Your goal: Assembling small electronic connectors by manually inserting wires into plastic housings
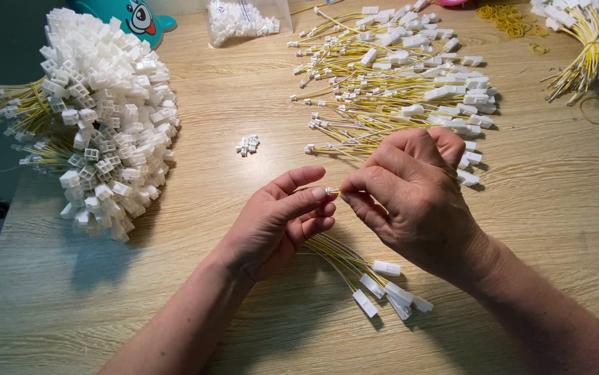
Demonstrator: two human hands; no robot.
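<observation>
My left hand (282, 219) grips a small bunch of yellow wires (341, 260) whose white connectors (389, 295) trail out toward me on the wooden table (244, 104). My right hand (410, 198) pinches the tip of one wire between thumb and forefinger, right at my left hand's fingertips, near a tiny white piece (332, 191). A small cluster of white plug housings (247, 144) lies just beyond my hands.
A big stack of bundled wires with white connectors (108, 114) fills the left side. Loose yellow wire leads (396, 83) are spread at the back centre. A tied bundle (591, 42) and rubber bands (511, 19) lie far right; a clear bag of white parts (240, 21) and a teal object (136, 17) sit at the back.
</observation>
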